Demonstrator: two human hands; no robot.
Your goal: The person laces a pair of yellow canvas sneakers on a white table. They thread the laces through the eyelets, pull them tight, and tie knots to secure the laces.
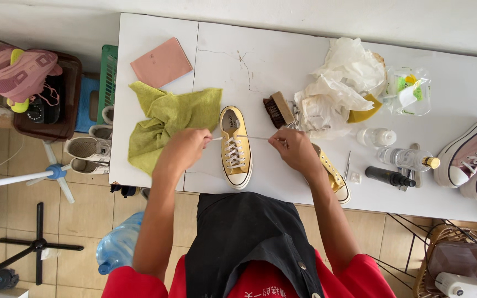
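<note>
A yellow canvas sneaker (235, 148) with white laces lies on the white table (238, 60), toe toward me. My left hand (187, 145) pinches one end of its white lace (252, 137) at the shoe's left side. My right hand (290, 148) pinches the other end, stretched taut to the right. A second yellow sneaker (333, 177) lies partly hidden under my right forearm.
A green cloth (164, 118) and a pink sheet (162, 62) lie left. A wooden brush (277, 110), crumpled white paper (339, 88), a plastic bag (409, 91), small bottles (401, 159) and pink sneakers (473, 157) are right. Shoes, a stand and a water jug (118, 243) sit on the floor.
</note>
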